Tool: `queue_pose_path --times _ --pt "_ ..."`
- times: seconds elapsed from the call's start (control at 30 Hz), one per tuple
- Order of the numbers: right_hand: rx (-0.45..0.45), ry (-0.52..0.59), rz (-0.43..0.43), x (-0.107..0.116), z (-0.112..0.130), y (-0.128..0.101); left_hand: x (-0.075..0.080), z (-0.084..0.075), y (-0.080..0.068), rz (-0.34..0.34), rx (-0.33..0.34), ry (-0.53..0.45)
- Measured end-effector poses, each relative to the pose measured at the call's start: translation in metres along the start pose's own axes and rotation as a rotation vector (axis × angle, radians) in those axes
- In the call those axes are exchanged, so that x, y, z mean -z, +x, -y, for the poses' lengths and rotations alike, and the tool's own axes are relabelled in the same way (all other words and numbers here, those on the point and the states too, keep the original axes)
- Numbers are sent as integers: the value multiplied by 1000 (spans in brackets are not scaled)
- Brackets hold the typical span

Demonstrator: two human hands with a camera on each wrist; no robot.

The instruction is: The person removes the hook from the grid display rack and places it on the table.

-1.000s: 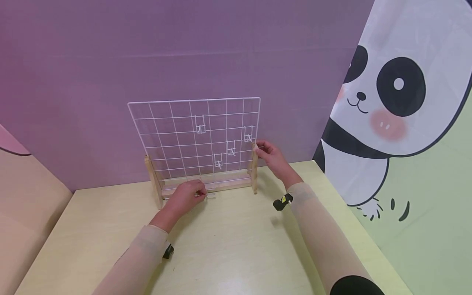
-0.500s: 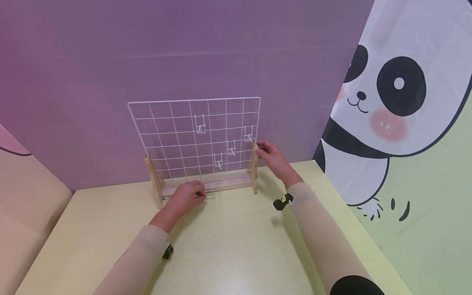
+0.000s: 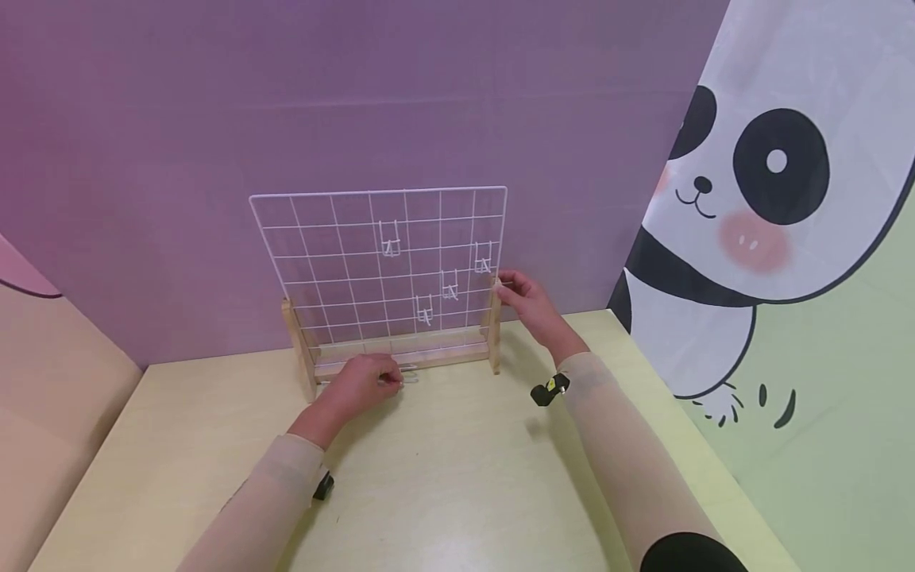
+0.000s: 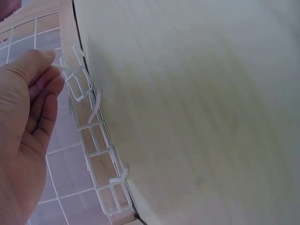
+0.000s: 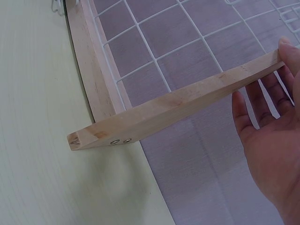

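From the head view I have my left hand [image 3: 360, 387] low on the table [image 3: 443, 477], at about 7 o'clock from the white wire grid panel [image 3: 336, 254], just in front of its wooden base rail [image 3: 400, 357]. Thumb and fingertips are curled together, pinching the end of a small white wire hook [image 3: 409, 378] that lies on the table against the rail; the left wrist view shows the same pinch on the hook [image 4: 77, 79], with the other fingers loosely bent. My right hand [image 3: 525, 302] is up at 3 o'clock of the panel, fingers touching the top of the right wooden upright [image 3: 493, 322]. In the right wrist view that hand [image 5: 272, 140] is mostly flat, its fingertip resting on the end of the upright [image 5: 187, 105], palm open behind the wires, closed round nothing. The panel stands upright in the wooden stand at the far edge of the table, and 4 more white hooks [image 3: 389, 238] hang on its right half. A panda picture [image 3: 758, 183] covers the wall at 2 o'clock.
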State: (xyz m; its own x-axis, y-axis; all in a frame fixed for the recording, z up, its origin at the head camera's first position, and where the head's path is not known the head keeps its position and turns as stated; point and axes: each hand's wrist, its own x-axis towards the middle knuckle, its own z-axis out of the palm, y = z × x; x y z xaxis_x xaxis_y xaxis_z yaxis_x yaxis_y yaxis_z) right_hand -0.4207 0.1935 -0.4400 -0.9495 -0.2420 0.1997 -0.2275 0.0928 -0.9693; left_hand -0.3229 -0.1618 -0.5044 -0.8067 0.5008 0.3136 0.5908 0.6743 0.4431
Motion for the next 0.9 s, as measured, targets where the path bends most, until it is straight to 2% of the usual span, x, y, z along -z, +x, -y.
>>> queue_pose_path --times 0.2,0.57,0.9 --pt "5 0 -5 0 0 0 -1 0 1 46 30 -25" --pt "7 11 -19 -1 0 1 -5 6 3 93 40 -6" --pt "25 14 -20 -1 0 1 -7 8 2 103 23 -8"
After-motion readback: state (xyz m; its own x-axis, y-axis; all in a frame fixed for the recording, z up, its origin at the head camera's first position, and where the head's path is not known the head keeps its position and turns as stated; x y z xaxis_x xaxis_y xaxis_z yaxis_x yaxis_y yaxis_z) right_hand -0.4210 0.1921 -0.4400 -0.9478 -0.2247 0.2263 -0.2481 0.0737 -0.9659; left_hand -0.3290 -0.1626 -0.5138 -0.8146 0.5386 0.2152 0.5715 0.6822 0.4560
